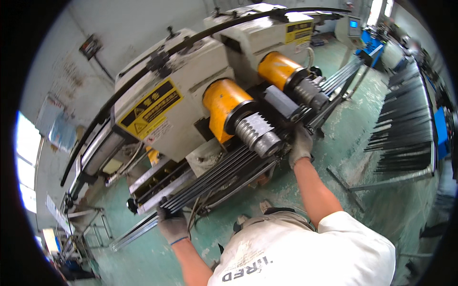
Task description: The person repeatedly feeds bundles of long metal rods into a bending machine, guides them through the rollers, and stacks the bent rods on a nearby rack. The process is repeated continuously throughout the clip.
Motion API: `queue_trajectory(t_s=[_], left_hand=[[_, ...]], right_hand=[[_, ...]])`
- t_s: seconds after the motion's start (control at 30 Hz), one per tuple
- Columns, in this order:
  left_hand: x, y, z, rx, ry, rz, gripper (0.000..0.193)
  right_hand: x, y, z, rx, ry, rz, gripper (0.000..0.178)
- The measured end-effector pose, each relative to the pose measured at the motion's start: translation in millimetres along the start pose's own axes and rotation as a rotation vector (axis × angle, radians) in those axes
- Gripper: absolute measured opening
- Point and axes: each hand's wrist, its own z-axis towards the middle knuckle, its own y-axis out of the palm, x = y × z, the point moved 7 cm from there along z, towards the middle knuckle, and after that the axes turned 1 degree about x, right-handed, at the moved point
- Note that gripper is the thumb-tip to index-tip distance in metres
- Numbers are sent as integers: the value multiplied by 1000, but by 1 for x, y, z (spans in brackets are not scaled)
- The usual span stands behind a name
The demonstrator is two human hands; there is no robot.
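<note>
A bundle of long dark metal bars [210,177] lies side by side along the front of a big pale machine [183,90]. My left hand [172,225], in a grey work glove, is closed round the bars toward their left end. My right hand [301,144], gloved the same way, reaches to the bars and rail just right of the lower threaded roller [257,136]; its fingertips are lost among the dark parts. Two orange cylinders [226,102] stick out of the machine above the bars, and between them sits a grey block [282,101].
A curved black rail [205,33] runs across the machine's top. On the right, a rack [431,157] carries many dark bars. A loose bar [346,189] is on the green floor near my right arm. A control box [353,26] with a lit screen stands far right.
</note>
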Motion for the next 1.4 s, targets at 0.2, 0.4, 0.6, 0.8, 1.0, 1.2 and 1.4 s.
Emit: queue_trajectory(t_s=[0.2,0.4,0.6,0.8,1.0,1.2,1.4], left_hand=[[59,-29,13,-50,154,50,29],[-5,5,-7,-11,118,52,32],[-54,45,-23,-76,-18,131,42],[-22,45,-33,19,-48,-118,36],[139,-88,0,139,183,-136,41],[327,-216,18,260,367,-137,38],[384,-211,30,272,367,76,41]], right_hand=[[49,-111,21,57,-16,-108,52],[71,-139,13,65,50,-309,59],[102,-114,4,-119,130,-429,63],[153,-163,9,-251,184,-646,61],[174,-208,-30,-171,341,-722,31],[227,-256,-57,-98,376,-743,24],[235,-281,-117,-17,397,-710,23]])
